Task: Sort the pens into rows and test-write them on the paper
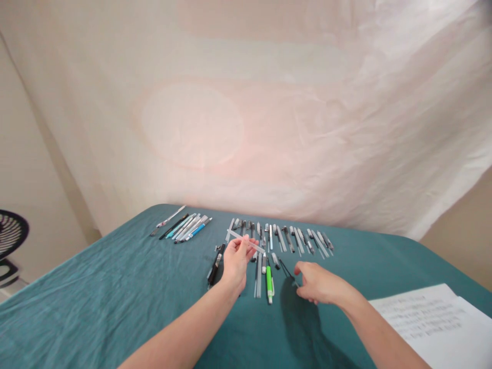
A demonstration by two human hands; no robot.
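Observation:
My left hand (236,259) is closed, pinching a clear, whitish pen barrel (257,247) between thumb and fingers, tilted above the table. My right hand (317,283) hovers low on the right with thumb and forefinger apart. Just left of its fingertips lies a thin dark stick like a pen refill (285,267); whether they touch it I cannot tell. Between the hands rest a bright green pen (269,284), some clear barrels (258,279) and a clear pen cap with a dark part (275,260). Black pens (216,266) lie beside my left wrist, partly hidden by it.
Behind the hands, several clear and dark pen parts (292,240) form a row. A group of pens, one blue (198,229), lies at the far left. Printed paper sheets (426,318) are at the right on the teal cloth (115,287). A black fan (11,236) stands off the left edge.

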